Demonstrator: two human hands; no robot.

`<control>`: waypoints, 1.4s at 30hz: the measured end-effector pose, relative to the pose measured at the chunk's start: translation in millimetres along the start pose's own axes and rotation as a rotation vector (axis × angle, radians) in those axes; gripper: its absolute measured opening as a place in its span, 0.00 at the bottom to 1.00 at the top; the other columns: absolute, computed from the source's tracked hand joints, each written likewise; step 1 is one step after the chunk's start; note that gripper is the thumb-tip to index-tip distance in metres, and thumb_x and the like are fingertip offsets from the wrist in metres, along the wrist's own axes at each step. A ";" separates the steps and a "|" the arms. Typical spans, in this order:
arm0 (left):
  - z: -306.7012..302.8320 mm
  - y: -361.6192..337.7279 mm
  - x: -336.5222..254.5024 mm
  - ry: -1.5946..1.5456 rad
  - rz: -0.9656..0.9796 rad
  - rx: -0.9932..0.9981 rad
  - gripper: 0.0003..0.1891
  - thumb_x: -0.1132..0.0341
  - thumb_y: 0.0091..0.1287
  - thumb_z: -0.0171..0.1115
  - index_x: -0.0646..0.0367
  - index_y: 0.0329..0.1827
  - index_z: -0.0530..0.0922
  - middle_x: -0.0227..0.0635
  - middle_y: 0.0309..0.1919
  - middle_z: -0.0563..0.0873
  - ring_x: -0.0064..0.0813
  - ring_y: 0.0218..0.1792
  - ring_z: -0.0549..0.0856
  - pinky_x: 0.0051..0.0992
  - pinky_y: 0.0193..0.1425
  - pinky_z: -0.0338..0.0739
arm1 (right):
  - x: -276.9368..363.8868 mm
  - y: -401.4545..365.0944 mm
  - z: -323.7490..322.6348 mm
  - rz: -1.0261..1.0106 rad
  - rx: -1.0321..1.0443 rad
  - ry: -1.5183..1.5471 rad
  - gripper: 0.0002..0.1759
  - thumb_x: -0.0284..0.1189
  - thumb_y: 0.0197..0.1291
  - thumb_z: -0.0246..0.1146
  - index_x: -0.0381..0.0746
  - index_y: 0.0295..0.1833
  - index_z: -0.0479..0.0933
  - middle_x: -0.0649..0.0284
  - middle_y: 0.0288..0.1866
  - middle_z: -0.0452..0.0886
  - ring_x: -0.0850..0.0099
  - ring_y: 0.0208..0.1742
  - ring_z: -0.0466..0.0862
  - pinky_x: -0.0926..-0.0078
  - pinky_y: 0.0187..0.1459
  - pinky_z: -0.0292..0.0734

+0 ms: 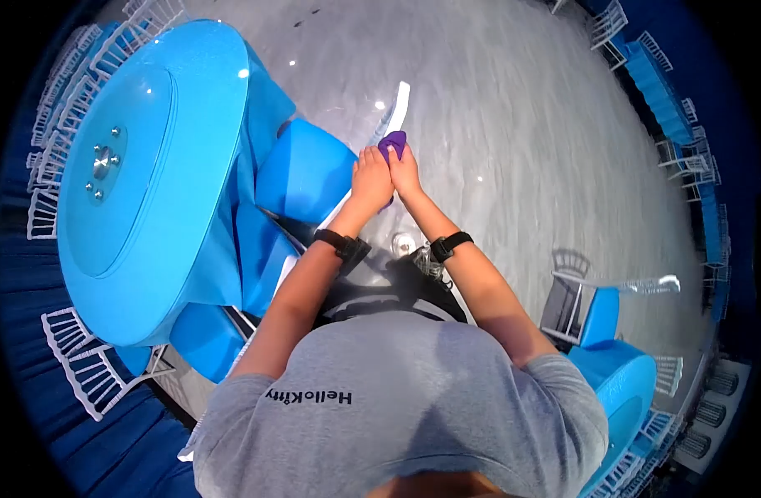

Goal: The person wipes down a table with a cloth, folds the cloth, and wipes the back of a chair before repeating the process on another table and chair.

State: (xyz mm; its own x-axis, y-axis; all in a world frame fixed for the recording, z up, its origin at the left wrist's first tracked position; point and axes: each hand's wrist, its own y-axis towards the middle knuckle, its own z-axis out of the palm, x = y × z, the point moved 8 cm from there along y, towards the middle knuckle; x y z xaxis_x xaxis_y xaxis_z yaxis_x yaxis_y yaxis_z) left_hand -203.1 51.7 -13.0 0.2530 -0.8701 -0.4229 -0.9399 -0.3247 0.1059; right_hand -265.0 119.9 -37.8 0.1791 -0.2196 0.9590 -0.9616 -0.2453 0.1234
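Note:
A purple cloth (393, 144) is bunched in front of me against a white bar (401, 104), which looks like a chair's top rail. My right hand (403, 172) grips the cloth, its thumb lying along the near side. Close beside it, my left hand (369, 176) curls over the cloth and rail, and a bit of purple shows below its palm. The hands touch or nearly touch each other. Just left of them is a blue chair seat (305, 170). Most of the rail under the hands is hidden.
A large round table (206, 108) with a blue cover and a raised turntable (135, 108) stands at left. White chairs (85, 373) surround it. Another blue-covered table (629, 390) is at lower right, near a blue seat (600, 318). A shiny object (403, 243) lies by my legs.

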 end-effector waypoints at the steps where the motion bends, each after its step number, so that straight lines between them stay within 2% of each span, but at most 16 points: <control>1: -4.7 9.0 -6.6 -0.033 0.028 -0.083 0.30 0.67 0.55 0.56 0.77 0.58 0.60 0.61 0.57 0.67 0.52 0.61 0.65 0.42 0.63 0.60 | -18.1 16.8 2.4 0.061 0.039 -0.002 0.15 0.33 0.62 0.52 0.33 0.47 0.71 0.57 0.40 0.79 0.69 0.40 0.78 0.73 0.44 0.72; 6: -3.5 49.8 -10.9 -0.037 -0.010 -0.117 0.27 0.67 0.52 0.59 0.69 0.55 0.65 0.53 0.48 0.75 0.50 0.52 0.72 0.43 0.53 0.67 | -62.4 78.9 20.7 0.290 0.423 0.101 0.17 0.36 0.61 0.53 0.33 0.46 0.73 0.56 0.37 0.80 0.69 0.37 0.79 0.72 0.41 0.73; 11: -2.3 40.9 9.5 -0.233 -0.270 -0.031 0.20 0.57 0.61 0.50 0.60 0.51 0.68 0.50 0.35 0.81 0.49 0.37 0.80 0.41 0.41 0.73 | -14.6 92.3 22.0 -0.034 0.379 -0.236 0.28 0.40 0.55 0.59 0.28 0.52 0.66 0.44 0.42 0.77 0.52 0.44 0.78 0.63 0.45 0.72; 14: 4.8 38.9 21.9 -0.458 -0.369 0.006 0.19 0.57 0.61 0.49 0.59 0.50 0.71 0.51 0.35 0.81 0.50 0.39 0.79 0.40 0.42 0.73 | -12.3 118.4 26.3 -0.278 0.228 -0.303 0.31 0.40 0.54 0.59 0.28 0.55 0.63 0.40 0.43 0.76 0.46 0.46 0.76 0.59 0.45 0.72; 16: 13.2 48.7 33.2 -0.464 -0.406 0.017 0.21 0.53 0.62 0.48 0.59 0.50 0.74 0.49 0.37 0.81 0.49 0.40 0.80 0.40 0.43 0.73 | -8.5 144.0 29.0 -0.133 0.416 -0.398 0.32 0.38 0.52 0.62 0.26 0.56 0.64 0.42 0.44 0.76 0.48 0.48 0.76 0.61 0.49 0.71; 20: -1.0 44.4 11.1 -0.233 -0.517 0.098 0.26 0.46 0.62 0.47 0.58 0.52 0.73 0.46 0.38 0.82 0.46 0.41 0.81 0.39 0.44 0.73 | -26.4 169.6 31.1 -0.113 0.450 -0.365 0.37 0.46 0.49 0.63 0.28 0.55 0.66 0.41 0.45 0.77 0.50 0.48 0.77 0.62 0.47 0.72; 26: 17.0 41.3 21.5 -0.305 -0.388 0.097 0.25 0.48 0.65 0.41 0.58 0.53 0.72 0.49 0.38 0.81 0.51 0.42 0.79 0.40 0.45 0.72 | -43.7 120.0 11.0 0.142 0.296 -0.122 0.36 0.49 0.52 0.60 0.30 0.56 0.63 0.42 0.44 0.77 0.49 0.48 0.77 0.61 0.50 0.71; 28: 22.1 38.9 31.4 -0.483 -0.298 -0.079 0.22 0.53 0.68 0.36 0.59 0.49 0.72 0.50 0.40 0.80 0.53 0.41 0.78 0.42 0.45 0.71 | -27.1 87.1 14.6 -0.033 0.339 -0.131 0.39 0.40 0.52 0.62 0.32 0.65 0.55 0.35 0.61 0.59 0.44 0.60 0.66 0.61 0.57 0.64; 29: 19.9 39.4 25.3 -0.336 -0.270 -0.045 0.20 0.57 0.70 0.34 0.61 0.44 0.73 0.51 0.42 0.79 0.52 0.43 0.78 0.42 0.45 0.70 | -10.9 65.1 14.7 -0.096 0.365 -0.159 0.38 0.33 0.52 0.62 0.34 0.66 0.54 0.34 0.65 0.49 0.39 0.63 0.58 0.59 0.61 0.60; 32: 10.8 32.5 33.0 -0.350 -0.419 -0.099 0.17 0.61 0.70 0.35 0.62 0.41 0.73 0.51 0.41 0.79 0.52 0.42 0.77 0.42 0.45 0.70 | 30.4 23.8 12.4 -0.450 0.423 -0.467 0.36 0.25 0.47 0.62 0.38 0.65 0.59 0.41 0.66 0.51 0.37 0.66 0.52 0.52 0.65 0.50; 33: 1.3 28.7 33.0 -0.451 -0.418 -0.126 0.15 0.63 0.67 0.43 0.65 0.47 0.71 0.52 0.42 0.78 0.53 0.43 0.76 0.40 0.47 0.70 | 38.1 21.3 11.4 -0.551 0.411 -0.455 0.33 0.27 0.45 0.62 0.38 0.61 0.64 0.51 0.66 0.57 0.45 0.68 0.53 0.46 0.65 0.46; 34: 8.8 29.8 37.4 -0.463 -0.428 -0.147 0.15 0.63 0.67 0.43 0.65 0.47 0.71 0.52 0.42 0.78 0.53 0.43 0.76 0.40 0.47 0.70 | 39.6 27.8 11.2 -0.571 0.425 -0.461 0.33 0.27 0.45 0.62 0.38 0.61 0.64 0.51 0.66 0.57 0.45 0.68 0.53 0.46 0.65 0.46; 36: 2.9 23.6 57.1 -0.741 -0.413 -0.608 0.19 0.65 0.64 0.49 0.66 0.55 0.67 0.53 0.46 0.75 0.53 0.46 0.75 0.39 0.50 0.70 | 36.2 35.6 25.2 -0.699 0.705 -0.605 0.30 0.32 0.45 0.63 0.39 0.58 0.68 0.59 0.63 0.65 0.55 0.68 0.56 0.42 0.64 0.44; 38: -15.5 23.4 41.2 -0.731 -0.415 -0.517 0.22 0.66 0.63 0.52 0.65 0.59 0.64 0.55 0.52 0.72 0.49 0.51 0.74 0.35 0.54 0.68 | 32.7 59.8 29.1 -0.837 0.724 -0.549 0.25 0.36 0.46 0.61 0.40 0.53 0.73 0.65 0.55 0.74 0.62 0.66 0.62 0.43 0.64 0.44; 40: -28.9 28.6 9.4 -0.464 -0.185 -0.448 0.23 0.65 0.63 0.52 0.66 0.60 0.63 0.55 0.54 0.71 0.49 0.54 0.72 0.35 0.57 0.66 | 30.4 95.1 38.4 -0.717 0.768 -0.484 0.20 0.38 0.46 0.61 0.39 0.44 0.77 0.61 0.50 0.77 0.59 0.61 0.68 0.44 0.64 0.46; 42: -30.0 30.8 5.3 -0.470 -0.203 -0.406 0.24 0.66 0.62 0.53 0.65 0.61 0.63 0.54 0.56 0.69 0.50 0.56 0.70 0.35 0.59 0.65 | 24.9 127.3 47.2 -0.618 0.780 -0.579 0.17 0.40 0.47 0.60 0.39 0.37 0.78 0.57 0.45 0.79 0.56 0.56 0.72 0.49 0.62 0.51</control>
State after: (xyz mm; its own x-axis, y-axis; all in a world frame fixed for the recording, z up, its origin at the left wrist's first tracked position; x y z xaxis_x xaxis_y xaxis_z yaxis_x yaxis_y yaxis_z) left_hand -223.9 26.0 15.0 0.2020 -0.5519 -0.8090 -0.6995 -0.6595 0.2752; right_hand -373.1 38.7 -10.2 0.8380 -0.2095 0.5039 -0.3222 -0.9352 0.1470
